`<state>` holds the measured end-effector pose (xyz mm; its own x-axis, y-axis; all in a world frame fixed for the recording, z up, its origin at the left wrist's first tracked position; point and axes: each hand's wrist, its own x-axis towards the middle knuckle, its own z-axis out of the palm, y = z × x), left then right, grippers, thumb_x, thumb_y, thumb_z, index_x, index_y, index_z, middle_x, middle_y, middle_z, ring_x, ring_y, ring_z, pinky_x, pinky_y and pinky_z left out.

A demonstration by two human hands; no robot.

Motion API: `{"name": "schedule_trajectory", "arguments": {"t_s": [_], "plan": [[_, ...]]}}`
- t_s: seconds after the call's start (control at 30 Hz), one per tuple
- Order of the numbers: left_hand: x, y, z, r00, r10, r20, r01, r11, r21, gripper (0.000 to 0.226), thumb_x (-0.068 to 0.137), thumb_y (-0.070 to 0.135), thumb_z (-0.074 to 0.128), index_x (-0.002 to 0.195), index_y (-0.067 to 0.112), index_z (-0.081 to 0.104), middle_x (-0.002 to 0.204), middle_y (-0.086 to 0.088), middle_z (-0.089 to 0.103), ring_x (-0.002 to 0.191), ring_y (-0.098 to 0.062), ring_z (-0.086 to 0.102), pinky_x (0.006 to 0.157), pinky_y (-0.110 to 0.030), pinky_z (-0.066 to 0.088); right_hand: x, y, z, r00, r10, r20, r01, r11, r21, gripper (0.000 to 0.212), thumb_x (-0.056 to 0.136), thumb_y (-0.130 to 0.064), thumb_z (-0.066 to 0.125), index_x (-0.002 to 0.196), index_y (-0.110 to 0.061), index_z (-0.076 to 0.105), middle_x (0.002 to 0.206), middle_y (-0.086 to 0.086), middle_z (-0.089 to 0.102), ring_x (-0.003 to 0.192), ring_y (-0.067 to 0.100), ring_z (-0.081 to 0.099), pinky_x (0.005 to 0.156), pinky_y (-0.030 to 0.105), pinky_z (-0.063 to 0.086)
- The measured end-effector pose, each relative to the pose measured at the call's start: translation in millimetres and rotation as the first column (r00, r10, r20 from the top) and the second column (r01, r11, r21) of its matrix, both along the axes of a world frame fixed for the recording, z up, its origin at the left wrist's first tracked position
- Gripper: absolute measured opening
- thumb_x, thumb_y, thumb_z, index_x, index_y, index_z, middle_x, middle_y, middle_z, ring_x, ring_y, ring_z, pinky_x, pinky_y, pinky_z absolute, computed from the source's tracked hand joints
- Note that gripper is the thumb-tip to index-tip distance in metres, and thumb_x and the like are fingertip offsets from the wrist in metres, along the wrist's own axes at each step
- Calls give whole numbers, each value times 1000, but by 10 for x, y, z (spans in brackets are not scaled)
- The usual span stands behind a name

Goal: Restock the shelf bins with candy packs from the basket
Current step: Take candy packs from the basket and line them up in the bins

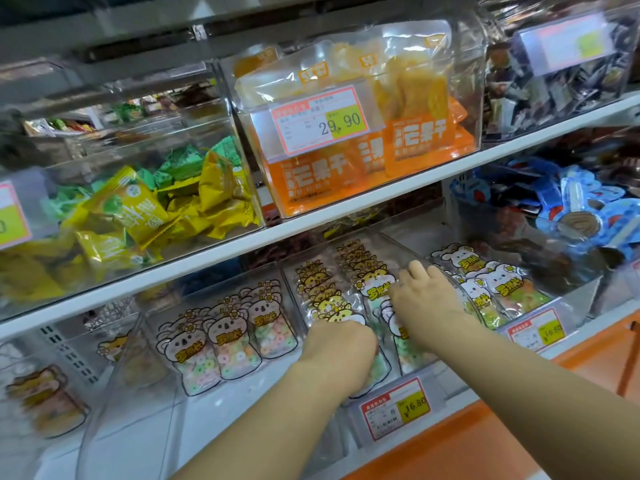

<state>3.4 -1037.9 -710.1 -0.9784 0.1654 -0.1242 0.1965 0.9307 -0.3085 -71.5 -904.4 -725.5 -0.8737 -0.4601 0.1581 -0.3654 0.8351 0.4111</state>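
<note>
Touching clear cat-printed candy packs, the right hand shows an open grip; the left hand hides its grip.

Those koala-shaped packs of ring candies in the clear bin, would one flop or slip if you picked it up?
A koala pack probably bends a little: thin glossy film, though the packed candy rings stiffen it. The shine suggests it may be slippery. It stands leaning on its neighbours, so it likely tips if pushed.
</note>
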Motion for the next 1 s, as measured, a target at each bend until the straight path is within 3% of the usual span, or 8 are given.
{"name": "schedule_trajectory", "arguments": {"t_s": [0.13, 0.3, 0.47, 0.57, 0.67, 0.8, 0.9, 1.0], "plan": [[6, -17, -14, 999, -23, -24, 22, 1000, -12, 34, 87, 6, 65, 117, 22, 70, 111, -2, 69, 98, -28, 67, 72, -32, 42, 108, 112, 67, 998, 48, 43, -48, 999, -3, 42, 89, -14, 53, 130, -16, 44, 111, -1, 66, 106, 21, 61, 97, 38, 29], [84, 18, 6, 998, -52, -28, 50, 997, -52, 35, 87, 7, 66, 119, 23, 69, 111, -2, 70, 100, -28, 66, 73, -33, 36, 304, 168, 201, 998, -8, 60, 12, 999, -52, 36, 83, -24, 57, 118, -25, 50, 92, -6, 67, 91, 17, 64, 104, 42, 25], [252, -9, 170, 985, -4, -171, 37, 981, 189, 31, 96, 14, 56, 125, 24, 64, 114, -2, 67, 101, -29, 66, 82, -38, 49, 503, 182, 527, 962, -4, -273, -61, 971, -230, 40, 65, -39, 70, 90, -24, 43, 74, -6, 60, 70, 20, 59, 73, 39, 22], [452, -278, 332, 899, 190, -394, 34, 868, 496, 29, 96, 38, 61, 119, 25, 50, 117, 5, 54, 104, -22, 60, 79, -38, 46, 677, 7, 661, 907, 95, -409, -249, 906, -341, 52, 46, -35, 85, 83, -19, 52, 67, 0, 56, 63, 26, 57, 70, 38, 26], [618, -652, 346, 857, 352, -376, 31, 694, 719, 57, 83, 50, 75, 120, 30, 36, 119, 9, 42, 109, -17, 54, 84, -37, 46, 866, -290, 695, 876, 204, -438, -371, 864, -340, 56, 45, -39, 86, 90, -19, 58, 73, -1, 56, 68, 28, 57, 71, 40, 30], [779, -1054, 215, 866, 347, -361, 73, 625, 777, 99, 78, 41, 83, 148, 34, 13, 139, 6, 28, 132, -16, 40, 106, -40, 42, 1016, -719, 746, 839, 300, -454, -476, 809, -344, 61, 45, -43, 86, 95, -21, 60, 80, -2, 58, 73, 27, 56, 70, 40, 32], [841, -1319, 137, 829, 417, -373, 92, 555, 826, 95, 73, 37, 85, 148, 25, 28, 136, 2, 36, 132, -17, 41, 108, -37, 41, 1038, -1031, 727, 838, 359, -411, -510, 784, -355, 63, 42, -46, 86, 94, -22, 60, 78, -3, 61, 72, 26, 59, 67, 39, 35], [798, -1530, 19, 866, 473, -161, -110, 495, 862, 84, 61, 57, 84, 127, 24, 45, 120, 5, 55, 114, -14, 54, 96, -38, 49, 984, -1297, 667, 908, 368, -201, -416, 846, -335, 61, 57, -50, 81, 106, -26, 54, 90, -4, 65, 88, 24, 63, 77, 40, 33]]}}
